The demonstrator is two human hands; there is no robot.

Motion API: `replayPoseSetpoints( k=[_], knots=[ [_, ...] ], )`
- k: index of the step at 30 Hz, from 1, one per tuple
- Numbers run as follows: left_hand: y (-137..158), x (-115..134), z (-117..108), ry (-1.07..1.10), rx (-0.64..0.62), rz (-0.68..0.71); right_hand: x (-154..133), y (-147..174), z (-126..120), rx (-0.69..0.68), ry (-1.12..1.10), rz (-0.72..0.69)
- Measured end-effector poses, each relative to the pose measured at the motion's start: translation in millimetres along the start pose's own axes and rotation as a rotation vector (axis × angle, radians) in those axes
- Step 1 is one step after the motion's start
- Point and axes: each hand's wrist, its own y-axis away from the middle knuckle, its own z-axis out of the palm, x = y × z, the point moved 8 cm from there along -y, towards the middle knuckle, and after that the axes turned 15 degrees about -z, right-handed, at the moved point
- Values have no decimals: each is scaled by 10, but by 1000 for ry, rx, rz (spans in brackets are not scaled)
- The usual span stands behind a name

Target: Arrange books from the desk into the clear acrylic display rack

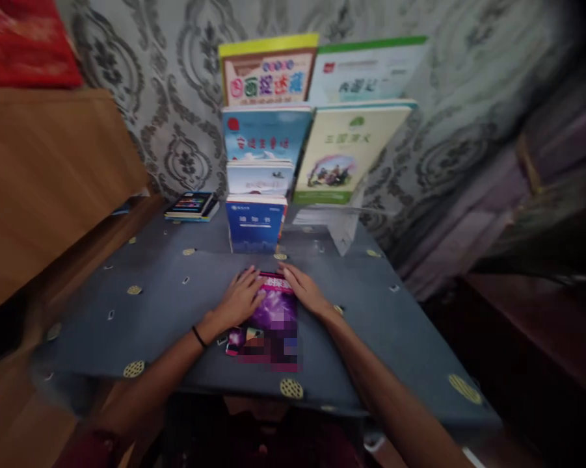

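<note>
A book (276, 311) with a purple and pink cover lies flat on the table, near the front edge. Its lower part is blurred into blocks. My left hand (240, 300), below a wrist with a black band, rests over the book's upper left side with the fingers stretched out. At the upper right edge of the cover lies my right hand (306, 291), its fingers extended and touching the book. Neither hand is wrapped around anything. Just beyond the fingertips a blue book (255, 225) stands upright at the front of the rack.
A clear rack (344, 231) holds several upright books, among them a cream-coloured book (344, 153). Farther left is a low stack of books (191, 206). Dark cloth with yellow patterns covers the table (160, 331). A wooden cabinet (53, 182) stands left, a curtain (473, 221) right.
</note>
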Motion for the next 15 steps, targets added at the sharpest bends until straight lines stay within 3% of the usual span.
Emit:
replayPoseSetpoints(
  k=[7, 15],
  knots=[
    [-124, 282, 54, -36, -18, 130, 1, -13, -79, -3, -159, 44],
    [-111, 473, 57, -35, -44, 262, -22, -28, -105, -17, -156, 0]
  ],
)
